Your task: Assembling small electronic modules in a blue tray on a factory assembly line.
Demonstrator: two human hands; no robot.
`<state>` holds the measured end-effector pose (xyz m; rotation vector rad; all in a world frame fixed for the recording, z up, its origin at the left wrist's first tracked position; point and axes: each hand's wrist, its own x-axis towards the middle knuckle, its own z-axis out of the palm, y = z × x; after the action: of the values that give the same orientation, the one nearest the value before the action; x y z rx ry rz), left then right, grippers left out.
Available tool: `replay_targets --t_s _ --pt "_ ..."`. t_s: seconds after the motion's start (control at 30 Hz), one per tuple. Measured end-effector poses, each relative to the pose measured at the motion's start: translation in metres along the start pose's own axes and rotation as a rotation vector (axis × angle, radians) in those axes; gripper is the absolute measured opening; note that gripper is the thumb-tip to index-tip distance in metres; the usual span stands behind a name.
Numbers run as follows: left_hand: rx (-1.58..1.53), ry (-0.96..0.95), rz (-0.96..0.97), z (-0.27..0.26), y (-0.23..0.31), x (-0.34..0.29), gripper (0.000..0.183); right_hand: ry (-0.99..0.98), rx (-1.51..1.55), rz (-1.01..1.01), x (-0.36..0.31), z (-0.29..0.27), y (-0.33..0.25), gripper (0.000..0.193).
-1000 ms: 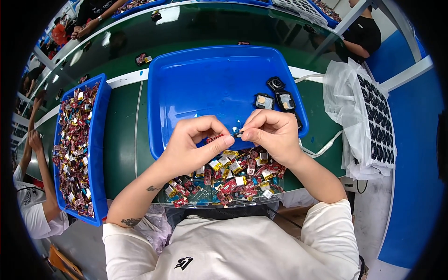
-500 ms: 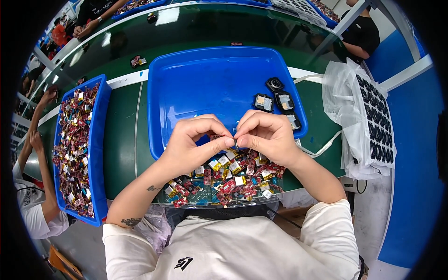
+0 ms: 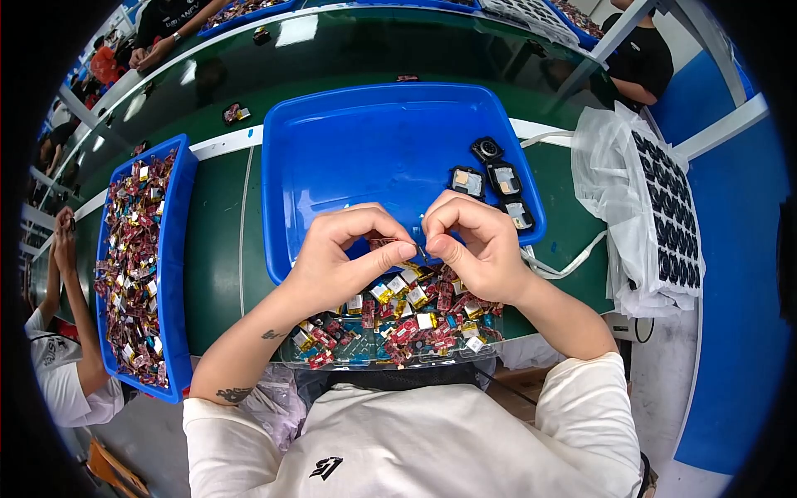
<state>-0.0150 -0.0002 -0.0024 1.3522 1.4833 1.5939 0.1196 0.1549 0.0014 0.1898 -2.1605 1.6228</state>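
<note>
One board [image 3: 382, 242] pinched in my left hand [image 3: 336, 246], near edge of tub [image 3: 349, 149]; right hand [image 3: 488, 251] gripping? Can't tell; fingertip work, likely needing steadiness.

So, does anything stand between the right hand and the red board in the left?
Only a small dark part, in the fingertip gap between right hand and left hand; whether it joins the red board, I can't tell.
</note>
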Motion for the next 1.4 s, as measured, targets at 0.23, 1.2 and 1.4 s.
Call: replay_targets --t_s 0.23,1.2,1.4 --pt "-0.203 0.255 -0.035 -0.001 0.001 0.0 0.011 0.068 0.165 0.022 0.005 -0.01 -0.007 0.013" --pt "-0.448 0.472 -0.117 -0.011 -0.005 0.004 0.013 0.104 -1.194 0.034 0.021 -0.055 0.014 0.024" --pt "-0.358 0.386 -0.132 -0.007 -0.001 0.002 0.011 0.273 -0.708 0.275 0.024 -0.047 0.004 0.031"
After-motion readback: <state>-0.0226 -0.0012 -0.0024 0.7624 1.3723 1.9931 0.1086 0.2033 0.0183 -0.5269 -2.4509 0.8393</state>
